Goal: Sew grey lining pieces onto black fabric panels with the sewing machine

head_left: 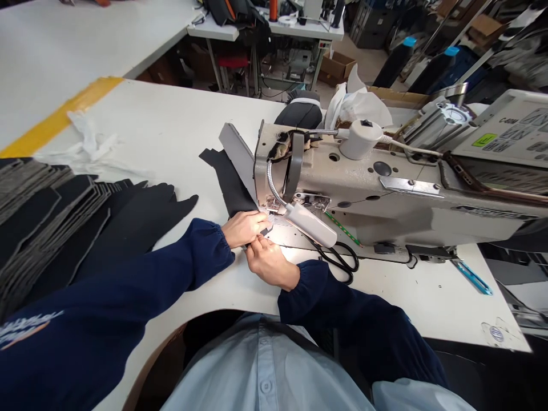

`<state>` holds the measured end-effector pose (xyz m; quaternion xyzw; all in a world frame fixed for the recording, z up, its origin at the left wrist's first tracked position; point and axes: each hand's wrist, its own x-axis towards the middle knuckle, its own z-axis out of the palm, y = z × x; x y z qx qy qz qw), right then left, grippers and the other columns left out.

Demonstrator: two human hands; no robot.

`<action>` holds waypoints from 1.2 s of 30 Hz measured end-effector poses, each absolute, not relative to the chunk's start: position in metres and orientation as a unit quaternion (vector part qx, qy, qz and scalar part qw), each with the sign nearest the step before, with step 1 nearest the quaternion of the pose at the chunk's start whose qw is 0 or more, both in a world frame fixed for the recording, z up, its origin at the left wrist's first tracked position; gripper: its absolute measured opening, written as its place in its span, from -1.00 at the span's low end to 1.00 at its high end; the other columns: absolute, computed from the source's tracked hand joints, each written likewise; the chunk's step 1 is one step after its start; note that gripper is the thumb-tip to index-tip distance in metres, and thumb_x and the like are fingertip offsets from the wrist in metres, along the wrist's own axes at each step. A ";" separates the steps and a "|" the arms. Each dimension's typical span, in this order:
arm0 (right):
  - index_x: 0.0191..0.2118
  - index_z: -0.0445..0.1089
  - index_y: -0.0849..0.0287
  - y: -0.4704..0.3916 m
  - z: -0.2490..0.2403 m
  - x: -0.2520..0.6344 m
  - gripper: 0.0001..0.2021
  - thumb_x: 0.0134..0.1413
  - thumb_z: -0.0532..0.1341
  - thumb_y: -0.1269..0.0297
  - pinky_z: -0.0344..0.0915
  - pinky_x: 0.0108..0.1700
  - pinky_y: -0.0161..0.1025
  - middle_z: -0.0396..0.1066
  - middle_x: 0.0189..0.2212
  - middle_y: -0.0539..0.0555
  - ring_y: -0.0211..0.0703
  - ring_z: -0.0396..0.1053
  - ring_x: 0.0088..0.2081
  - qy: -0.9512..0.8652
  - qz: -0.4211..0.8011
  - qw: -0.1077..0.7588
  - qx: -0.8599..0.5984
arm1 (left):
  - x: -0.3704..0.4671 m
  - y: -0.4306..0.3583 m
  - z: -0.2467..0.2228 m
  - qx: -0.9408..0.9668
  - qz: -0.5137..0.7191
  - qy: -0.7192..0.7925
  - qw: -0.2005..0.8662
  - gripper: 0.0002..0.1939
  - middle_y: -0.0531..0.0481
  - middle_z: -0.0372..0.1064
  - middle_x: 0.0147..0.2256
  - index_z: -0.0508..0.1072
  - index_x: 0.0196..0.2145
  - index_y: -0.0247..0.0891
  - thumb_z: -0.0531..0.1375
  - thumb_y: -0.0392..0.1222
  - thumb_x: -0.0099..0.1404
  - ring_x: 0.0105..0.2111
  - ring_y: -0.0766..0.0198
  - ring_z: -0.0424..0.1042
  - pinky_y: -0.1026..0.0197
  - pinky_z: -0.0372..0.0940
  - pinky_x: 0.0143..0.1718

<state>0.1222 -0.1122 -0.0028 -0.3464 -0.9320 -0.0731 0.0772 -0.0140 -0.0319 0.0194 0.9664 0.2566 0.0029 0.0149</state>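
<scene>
A long dark fabric piece [234, 185] lies on the white table, its near end at the needle area of a beige sewing machine [402, 177]. My left hand [246, 227] presses on that near end, fingers together beside the needle area. Just below and to the right, my right hand [269, 261] pinches the edge of the same piece, its fingertips close to my left hand. A small white lamp [311, 224] shines over the spot. The fingertips partly cover the fabric's end.
Stacked dark fabric pieces [85, 228] lie at the left, near white scraps [92, 140]. Black-handled scissors [342, 264] and a green pencil [343, 229] are by the machine. A blue cutter [474, 278] lies at the right. Yellow tape [64, 117] crosses the table.
</scene>
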 end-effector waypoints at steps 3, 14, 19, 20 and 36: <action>-0.27 0.41 0.34 -0.112 -0.006 0.122 -0.72 0.16 -0.04 0.61 0.36 -0.29 -0.09 0.43 -0.35 0.29 0.02 0.40 -0.25 -0.930 -0.080 0.089 -0.348 | -0.022 -0.036 0.018 0.973 0.005 0.227 0.032 -0.76 -0.09 0.46 -0.13 0.48 -0.11 -0.31 0.04 -0.30 0.38 -0.16 0.25 0.38 0.25 0.28 -0.08; -0.23 0.42 0.37 -0.103 -0.014 0.121 -0.72 0.18 -0.04 0.61 0.35 -0.25 -0.09 0.42 -0.37 0.28 0.00 0.39 -0.27 -0.913 -0.098 0.106 -0.381 | -0.018 -0.028 0.021 0.974 -0.027 0.225 0.023 -0.77 -0.13 0.44 -0.10 0.47 -0.10 -0.33 0.06 -0.32 0.36 -0.01 0.17 0.35 0.21 0.24 0.10; -0.17 0.42 0.44 -0.094 -0.018 0.120 -0.72 0.16 -0.02 0.62 0.35 -0.11 0.00 0.44 -0.26 0.38 0.07 0.40 -0.15 -0.902 -0.077 0.105 -0.413 | -0.017 -0.016 0.017 0.971 0.011 0.234 0.035 -0.81 -0.15 0.43 -0.19 0.49 -0.19 -0.34 0.09 -0.31 0.34 -0.07 0.18 0.38 0.22 0.30 0.03; -0.14 0.41 0.46 -0.093 -0.019 0.119 -0.71 0.16 -0.02 0.62 0.34 -0.06 0.02 0.44 -0.21 0.41 0.07 0.40 -0.11 -0.899 -0.076 0.106 -0.419 | -0.017 -0.014 0.015 0.970 0.018 0.238 0.039 -0.81 -0.16 0.43 -0.20 0.49 -0.19 -0.35 0.09 -0.31 0.34 -0.09 0.18 0.39 0.22 0.31 0.01; -0.01 0.36 0.24 -0.195 0.015 0.287 -0.74 0.28 0.02 0.39 0.37 -0.17 -0.09 0.35 -0.13 0.26 0.01 0.32 -0.17 -0.786 -0.078 0.097 -0.606 | -0.023 -0.001 0.009 0.967 0.048 0.246 0.043 -0.59 -0.15 0.47 -0.08 0.49 -0.05 -0.35 -0.01 -0.49 0.24 -0.05 0.19 0.40 0.18 0.27 0.07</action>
